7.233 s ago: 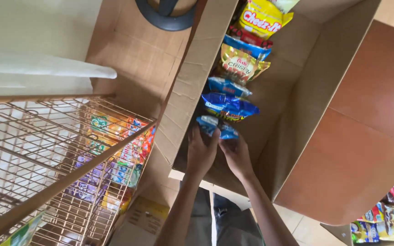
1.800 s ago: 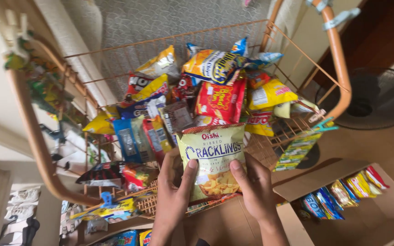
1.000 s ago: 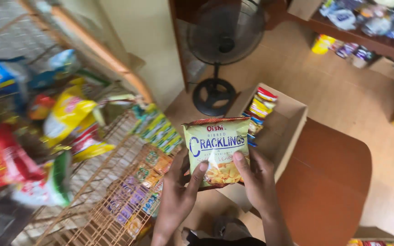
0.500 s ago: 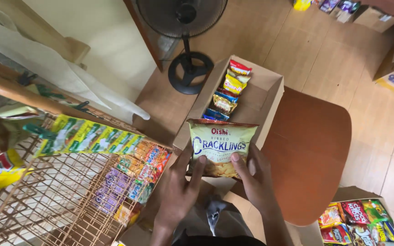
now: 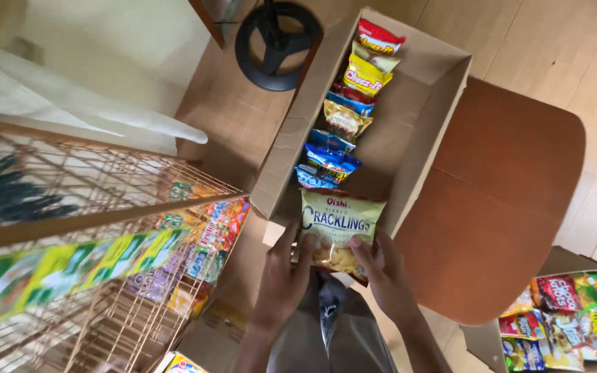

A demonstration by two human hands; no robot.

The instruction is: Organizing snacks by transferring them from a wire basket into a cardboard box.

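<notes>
We see both hands gripping one pale yellow snack bag (image 5: 340, 231), held upright at the near end of a long open cardboard box (image 5: 419, 138). The left hand (image 5: 283, 280) is closed on the bag's lower left edge, thumb on the front. The right hand (image 5: 381, 273) is closed on its lower right edge, thumb likewise across the front. The bag's top sits over the box's near rim; whether its bottom touches the box we cannot tell.

Inside the box, a single row of snack bags (image 5: 343, 110) runs along the left wall from near the held bag to the far end: blue ones nearest, then gold, yellow, and a red one farthest. The right half of the box floor is bare cardboard.

Box rests on a round-cornered brown bench (image 5: 506, 207), over a wooden floor (image 5: 561, 48). A black fan base (image 5: 278, 45) stands on the floor just beyond the box's far left corner.

To the left, a copper-coloured wire rack (image 5: 105, 228) with strips of small sachets (image 5: 195, 242) hanging on it; near side is blurred. Lower right, a second carton of mixed snack packs (image 5: 568, 321) sits on the floor.
</notes>
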